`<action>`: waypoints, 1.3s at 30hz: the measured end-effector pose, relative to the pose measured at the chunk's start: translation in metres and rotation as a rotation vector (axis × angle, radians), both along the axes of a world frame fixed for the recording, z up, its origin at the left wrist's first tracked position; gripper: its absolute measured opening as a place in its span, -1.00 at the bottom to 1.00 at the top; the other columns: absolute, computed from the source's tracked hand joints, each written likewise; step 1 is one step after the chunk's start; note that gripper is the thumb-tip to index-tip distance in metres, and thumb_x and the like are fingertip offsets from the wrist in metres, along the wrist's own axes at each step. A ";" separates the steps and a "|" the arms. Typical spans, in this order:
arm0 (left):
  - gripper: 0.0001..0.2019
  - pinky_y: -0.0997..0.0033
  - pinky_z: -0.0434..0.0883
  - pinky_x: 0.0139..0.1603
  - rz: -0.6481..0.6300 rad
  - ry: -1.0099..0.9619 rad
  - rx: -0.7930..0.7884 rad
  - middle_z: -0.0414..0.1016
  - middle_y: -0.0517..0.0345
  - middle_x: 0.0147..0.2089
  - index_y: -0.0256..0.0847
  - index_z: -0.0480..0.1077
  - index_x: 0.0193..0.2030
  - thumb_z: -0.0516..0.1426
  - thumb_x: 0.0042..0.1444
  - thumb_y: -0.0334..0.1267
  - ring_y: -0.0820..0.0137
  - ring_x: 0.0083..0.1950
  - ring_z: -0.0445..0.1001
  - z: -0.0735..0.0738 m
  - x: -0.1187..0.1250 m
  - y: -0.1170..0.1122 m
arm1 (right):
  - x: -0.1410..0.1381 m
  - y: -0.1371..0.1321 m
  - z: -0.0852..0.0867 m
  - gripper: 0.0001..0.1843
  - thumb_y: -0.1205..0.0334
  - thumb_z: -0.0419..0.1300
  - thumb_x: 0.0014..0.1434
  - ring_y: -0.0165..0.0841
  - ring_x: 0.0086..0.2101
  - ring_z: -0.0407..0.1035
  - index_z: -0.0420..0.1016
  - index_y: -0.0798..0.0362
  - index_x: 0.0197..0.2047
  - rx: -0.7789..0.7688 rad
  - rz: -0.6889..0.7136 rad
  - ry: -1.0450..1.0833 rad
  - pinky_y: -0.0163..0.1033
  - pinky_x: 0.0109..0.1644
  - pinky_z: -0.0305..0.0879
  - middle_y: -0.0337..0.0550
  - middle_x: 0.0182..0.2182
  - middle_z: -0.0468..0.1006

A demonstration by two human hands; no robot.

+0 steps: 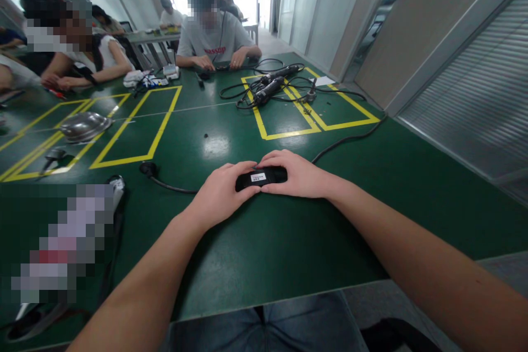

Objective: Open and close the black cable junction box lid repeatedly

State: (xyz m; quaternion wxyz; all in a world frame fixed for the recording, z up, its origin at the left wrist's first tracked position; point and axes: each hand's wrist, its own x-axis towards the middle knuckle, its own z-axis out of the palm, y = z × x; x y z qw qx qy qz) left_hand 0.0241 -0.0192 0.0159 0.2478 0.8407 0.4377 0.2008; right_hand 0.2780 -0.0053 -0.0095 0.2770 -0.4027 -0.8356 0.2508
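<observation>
A black oblong device (260, 177) with a small white label lies on the green table (289, 231) in front of me. My left hand (220, 192) is closed around its left end. My right hand (297, 174) covers its right end with fingers curled over it. A black cable (342, 143) runs from behind my right hand toward the table's right edge. Another black cable with a plug (149, 169) comes in from the left and passes behind my left hand.
Yellow tape rectangles (136, 126) mark the table. More black devices and tangled cables (270, 88) lie at the far middle. A silver object (82, 125) rests at the left. Two people sit across the table, hands on it. A wall and shutter stand at the right.
</observation>
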 end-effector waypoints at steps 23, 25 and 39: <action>-0.87 0.16 0.50 -0.05 -0.039 0.155 0.167 0.62 0.05 -0.20 -0.15 0.57 -0.19 0.25 0.34 -0.18 0.18 -0.16 0.57 0.011 -0.017 0.008 | 0.012 -0.005 0.017 -0.85 0.16 0.40 0.22 -0.33 -0.36 0.40 0.55 -0.03 -0.18 -0.187 -0.064 0.013 -0.18 -0.23 0.34 -0.30 -0.38 0.56; -0.92 0.23 0.42 -0.17 -0.071 0.193 0.125 0.61 0.10 -0.26 -0.13 0.53 -0.20 0.26 0.32 -0.22 0.22 -0.25 0.53 0.014 -0.018 0.006 | 0.012 -0.005 0.017 -0.84 0.17 0.41 0.21 -0.34 -0.36 0.40 0.55 -0.04 -0.17 -0.200 -0.055 0.007 -0.19 -0.24 0.32 -0.31 -0.38 0.57; -0.95 0.21 0.43 -0.10 -0.043 0.149 0.069 0.60 0.07 -0.13 -0.14 0.53 -0.11 0.25 0.34 -0.25 0.21 -0.15 0.56 0.011 -0.016 0.004 | 0.009 -0.010 0.019 -0.75 0.07 0.46 0.23 -0.37 -0.42 0.36 0.69 -0.02 -0.08 -0.132 -0.103 -0.051 -0.18 -0.24 0.24 -0.29 -0.33 0.60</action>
